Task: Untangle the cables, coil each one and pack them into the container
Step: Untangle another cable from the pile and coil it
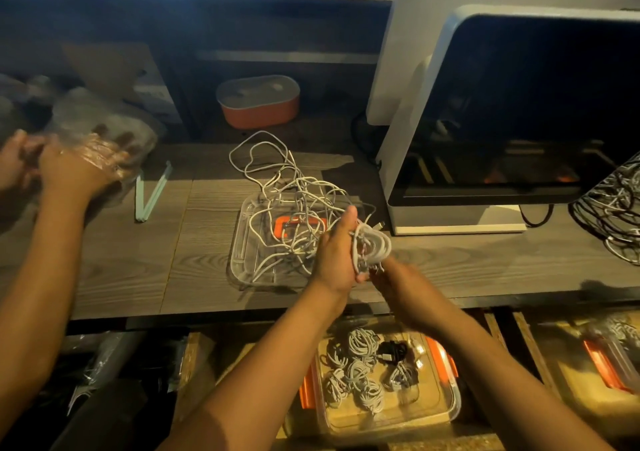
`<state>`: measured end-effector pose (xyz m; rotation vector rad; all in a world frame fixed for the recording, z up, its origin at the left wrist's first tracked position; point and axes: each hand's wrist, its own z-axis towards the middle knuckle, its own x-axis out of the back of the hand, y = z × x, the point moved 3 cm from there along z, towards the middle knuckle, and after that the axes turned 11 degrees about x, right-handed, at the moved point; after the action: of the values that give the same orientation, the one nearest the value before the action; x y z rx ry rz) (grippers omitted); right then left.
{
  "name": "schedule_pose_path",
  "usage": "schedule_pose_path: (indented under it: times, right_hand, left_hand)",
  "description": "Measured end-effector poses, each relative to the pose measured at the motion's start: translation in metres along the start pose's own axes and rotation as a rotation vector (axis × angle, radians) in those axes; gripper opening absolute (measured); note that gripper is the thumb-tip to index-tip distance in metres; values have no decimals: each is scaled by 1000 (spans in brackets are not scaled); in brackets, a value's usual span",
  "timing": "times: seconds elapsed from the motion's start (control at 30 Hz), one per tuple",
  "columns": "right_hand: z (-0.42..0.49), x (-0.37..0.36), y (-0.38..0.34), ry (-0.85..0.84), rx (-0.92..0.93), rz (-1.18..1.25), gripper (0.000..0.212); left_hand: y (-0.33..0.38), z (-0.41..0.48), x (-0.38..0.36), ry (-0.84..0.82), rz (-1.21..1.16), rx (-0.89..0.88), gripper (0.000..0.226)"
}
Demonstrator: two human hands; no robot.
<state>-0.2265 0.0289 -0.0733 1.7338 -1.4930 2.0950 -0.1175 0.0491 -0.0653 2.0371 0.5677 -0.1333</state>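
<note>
dark wood-grain desk point(121, 270) | white-framed monitor point(519, 104) right | dim warm light

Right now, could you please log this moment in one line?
left hand: grips white cable coil | right hand: holds it | tangle: over tray | container: part-filled

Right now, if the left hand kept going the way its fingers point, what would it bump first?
Probably the loose tangle of white cables lying over the clear tray, just beyond the left hand; depth is hard to judge.
</note>
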Motion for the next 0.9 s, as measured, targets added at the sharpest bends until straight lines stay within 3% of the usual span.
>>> schedule_pose_path:
  times: [0.13, 0.23, 0.33, 0.5, 0.6, 0.7, 0.83, 0.9]
  right_hand:
    - [-6, -22, -5, -79, 9, -28, 23]
    - [-4, -24, -21, -104, 67, -56, 29]
    - [-7, -22, -29, -98, 123, -69, 26]
    - [-11, -17, -32, 130, 107, 28, 30]
    - [-12, -19, -34, 239, 154, 134, 13]
    - [-15, -17, -32, 260, 110, 408, 24]
    - [-14, 0, -31, 260, -74, 1156, 33]
    - [-13, 9, -36, 217, -76, 1304, 30]
  left_hand:
    - [1, 14, 11, 312, 40, 43, 56]
    - [-5, 22, 18, 353, -68, 86, 70]
    - [-11, 25, 22, 431, -74, 101, 60]
    - [-10, 20, 32, 600, -16, -54, 46]
    - [-13, 23, 32, 608, -27, 5, 45]
    - [-19, 29, 30, 532, -200, 158, 58]
    - [-18, 25, 27, 531, -230, 188, 72]
    - [-14, 20, 22, 495, -275, 226, 70]
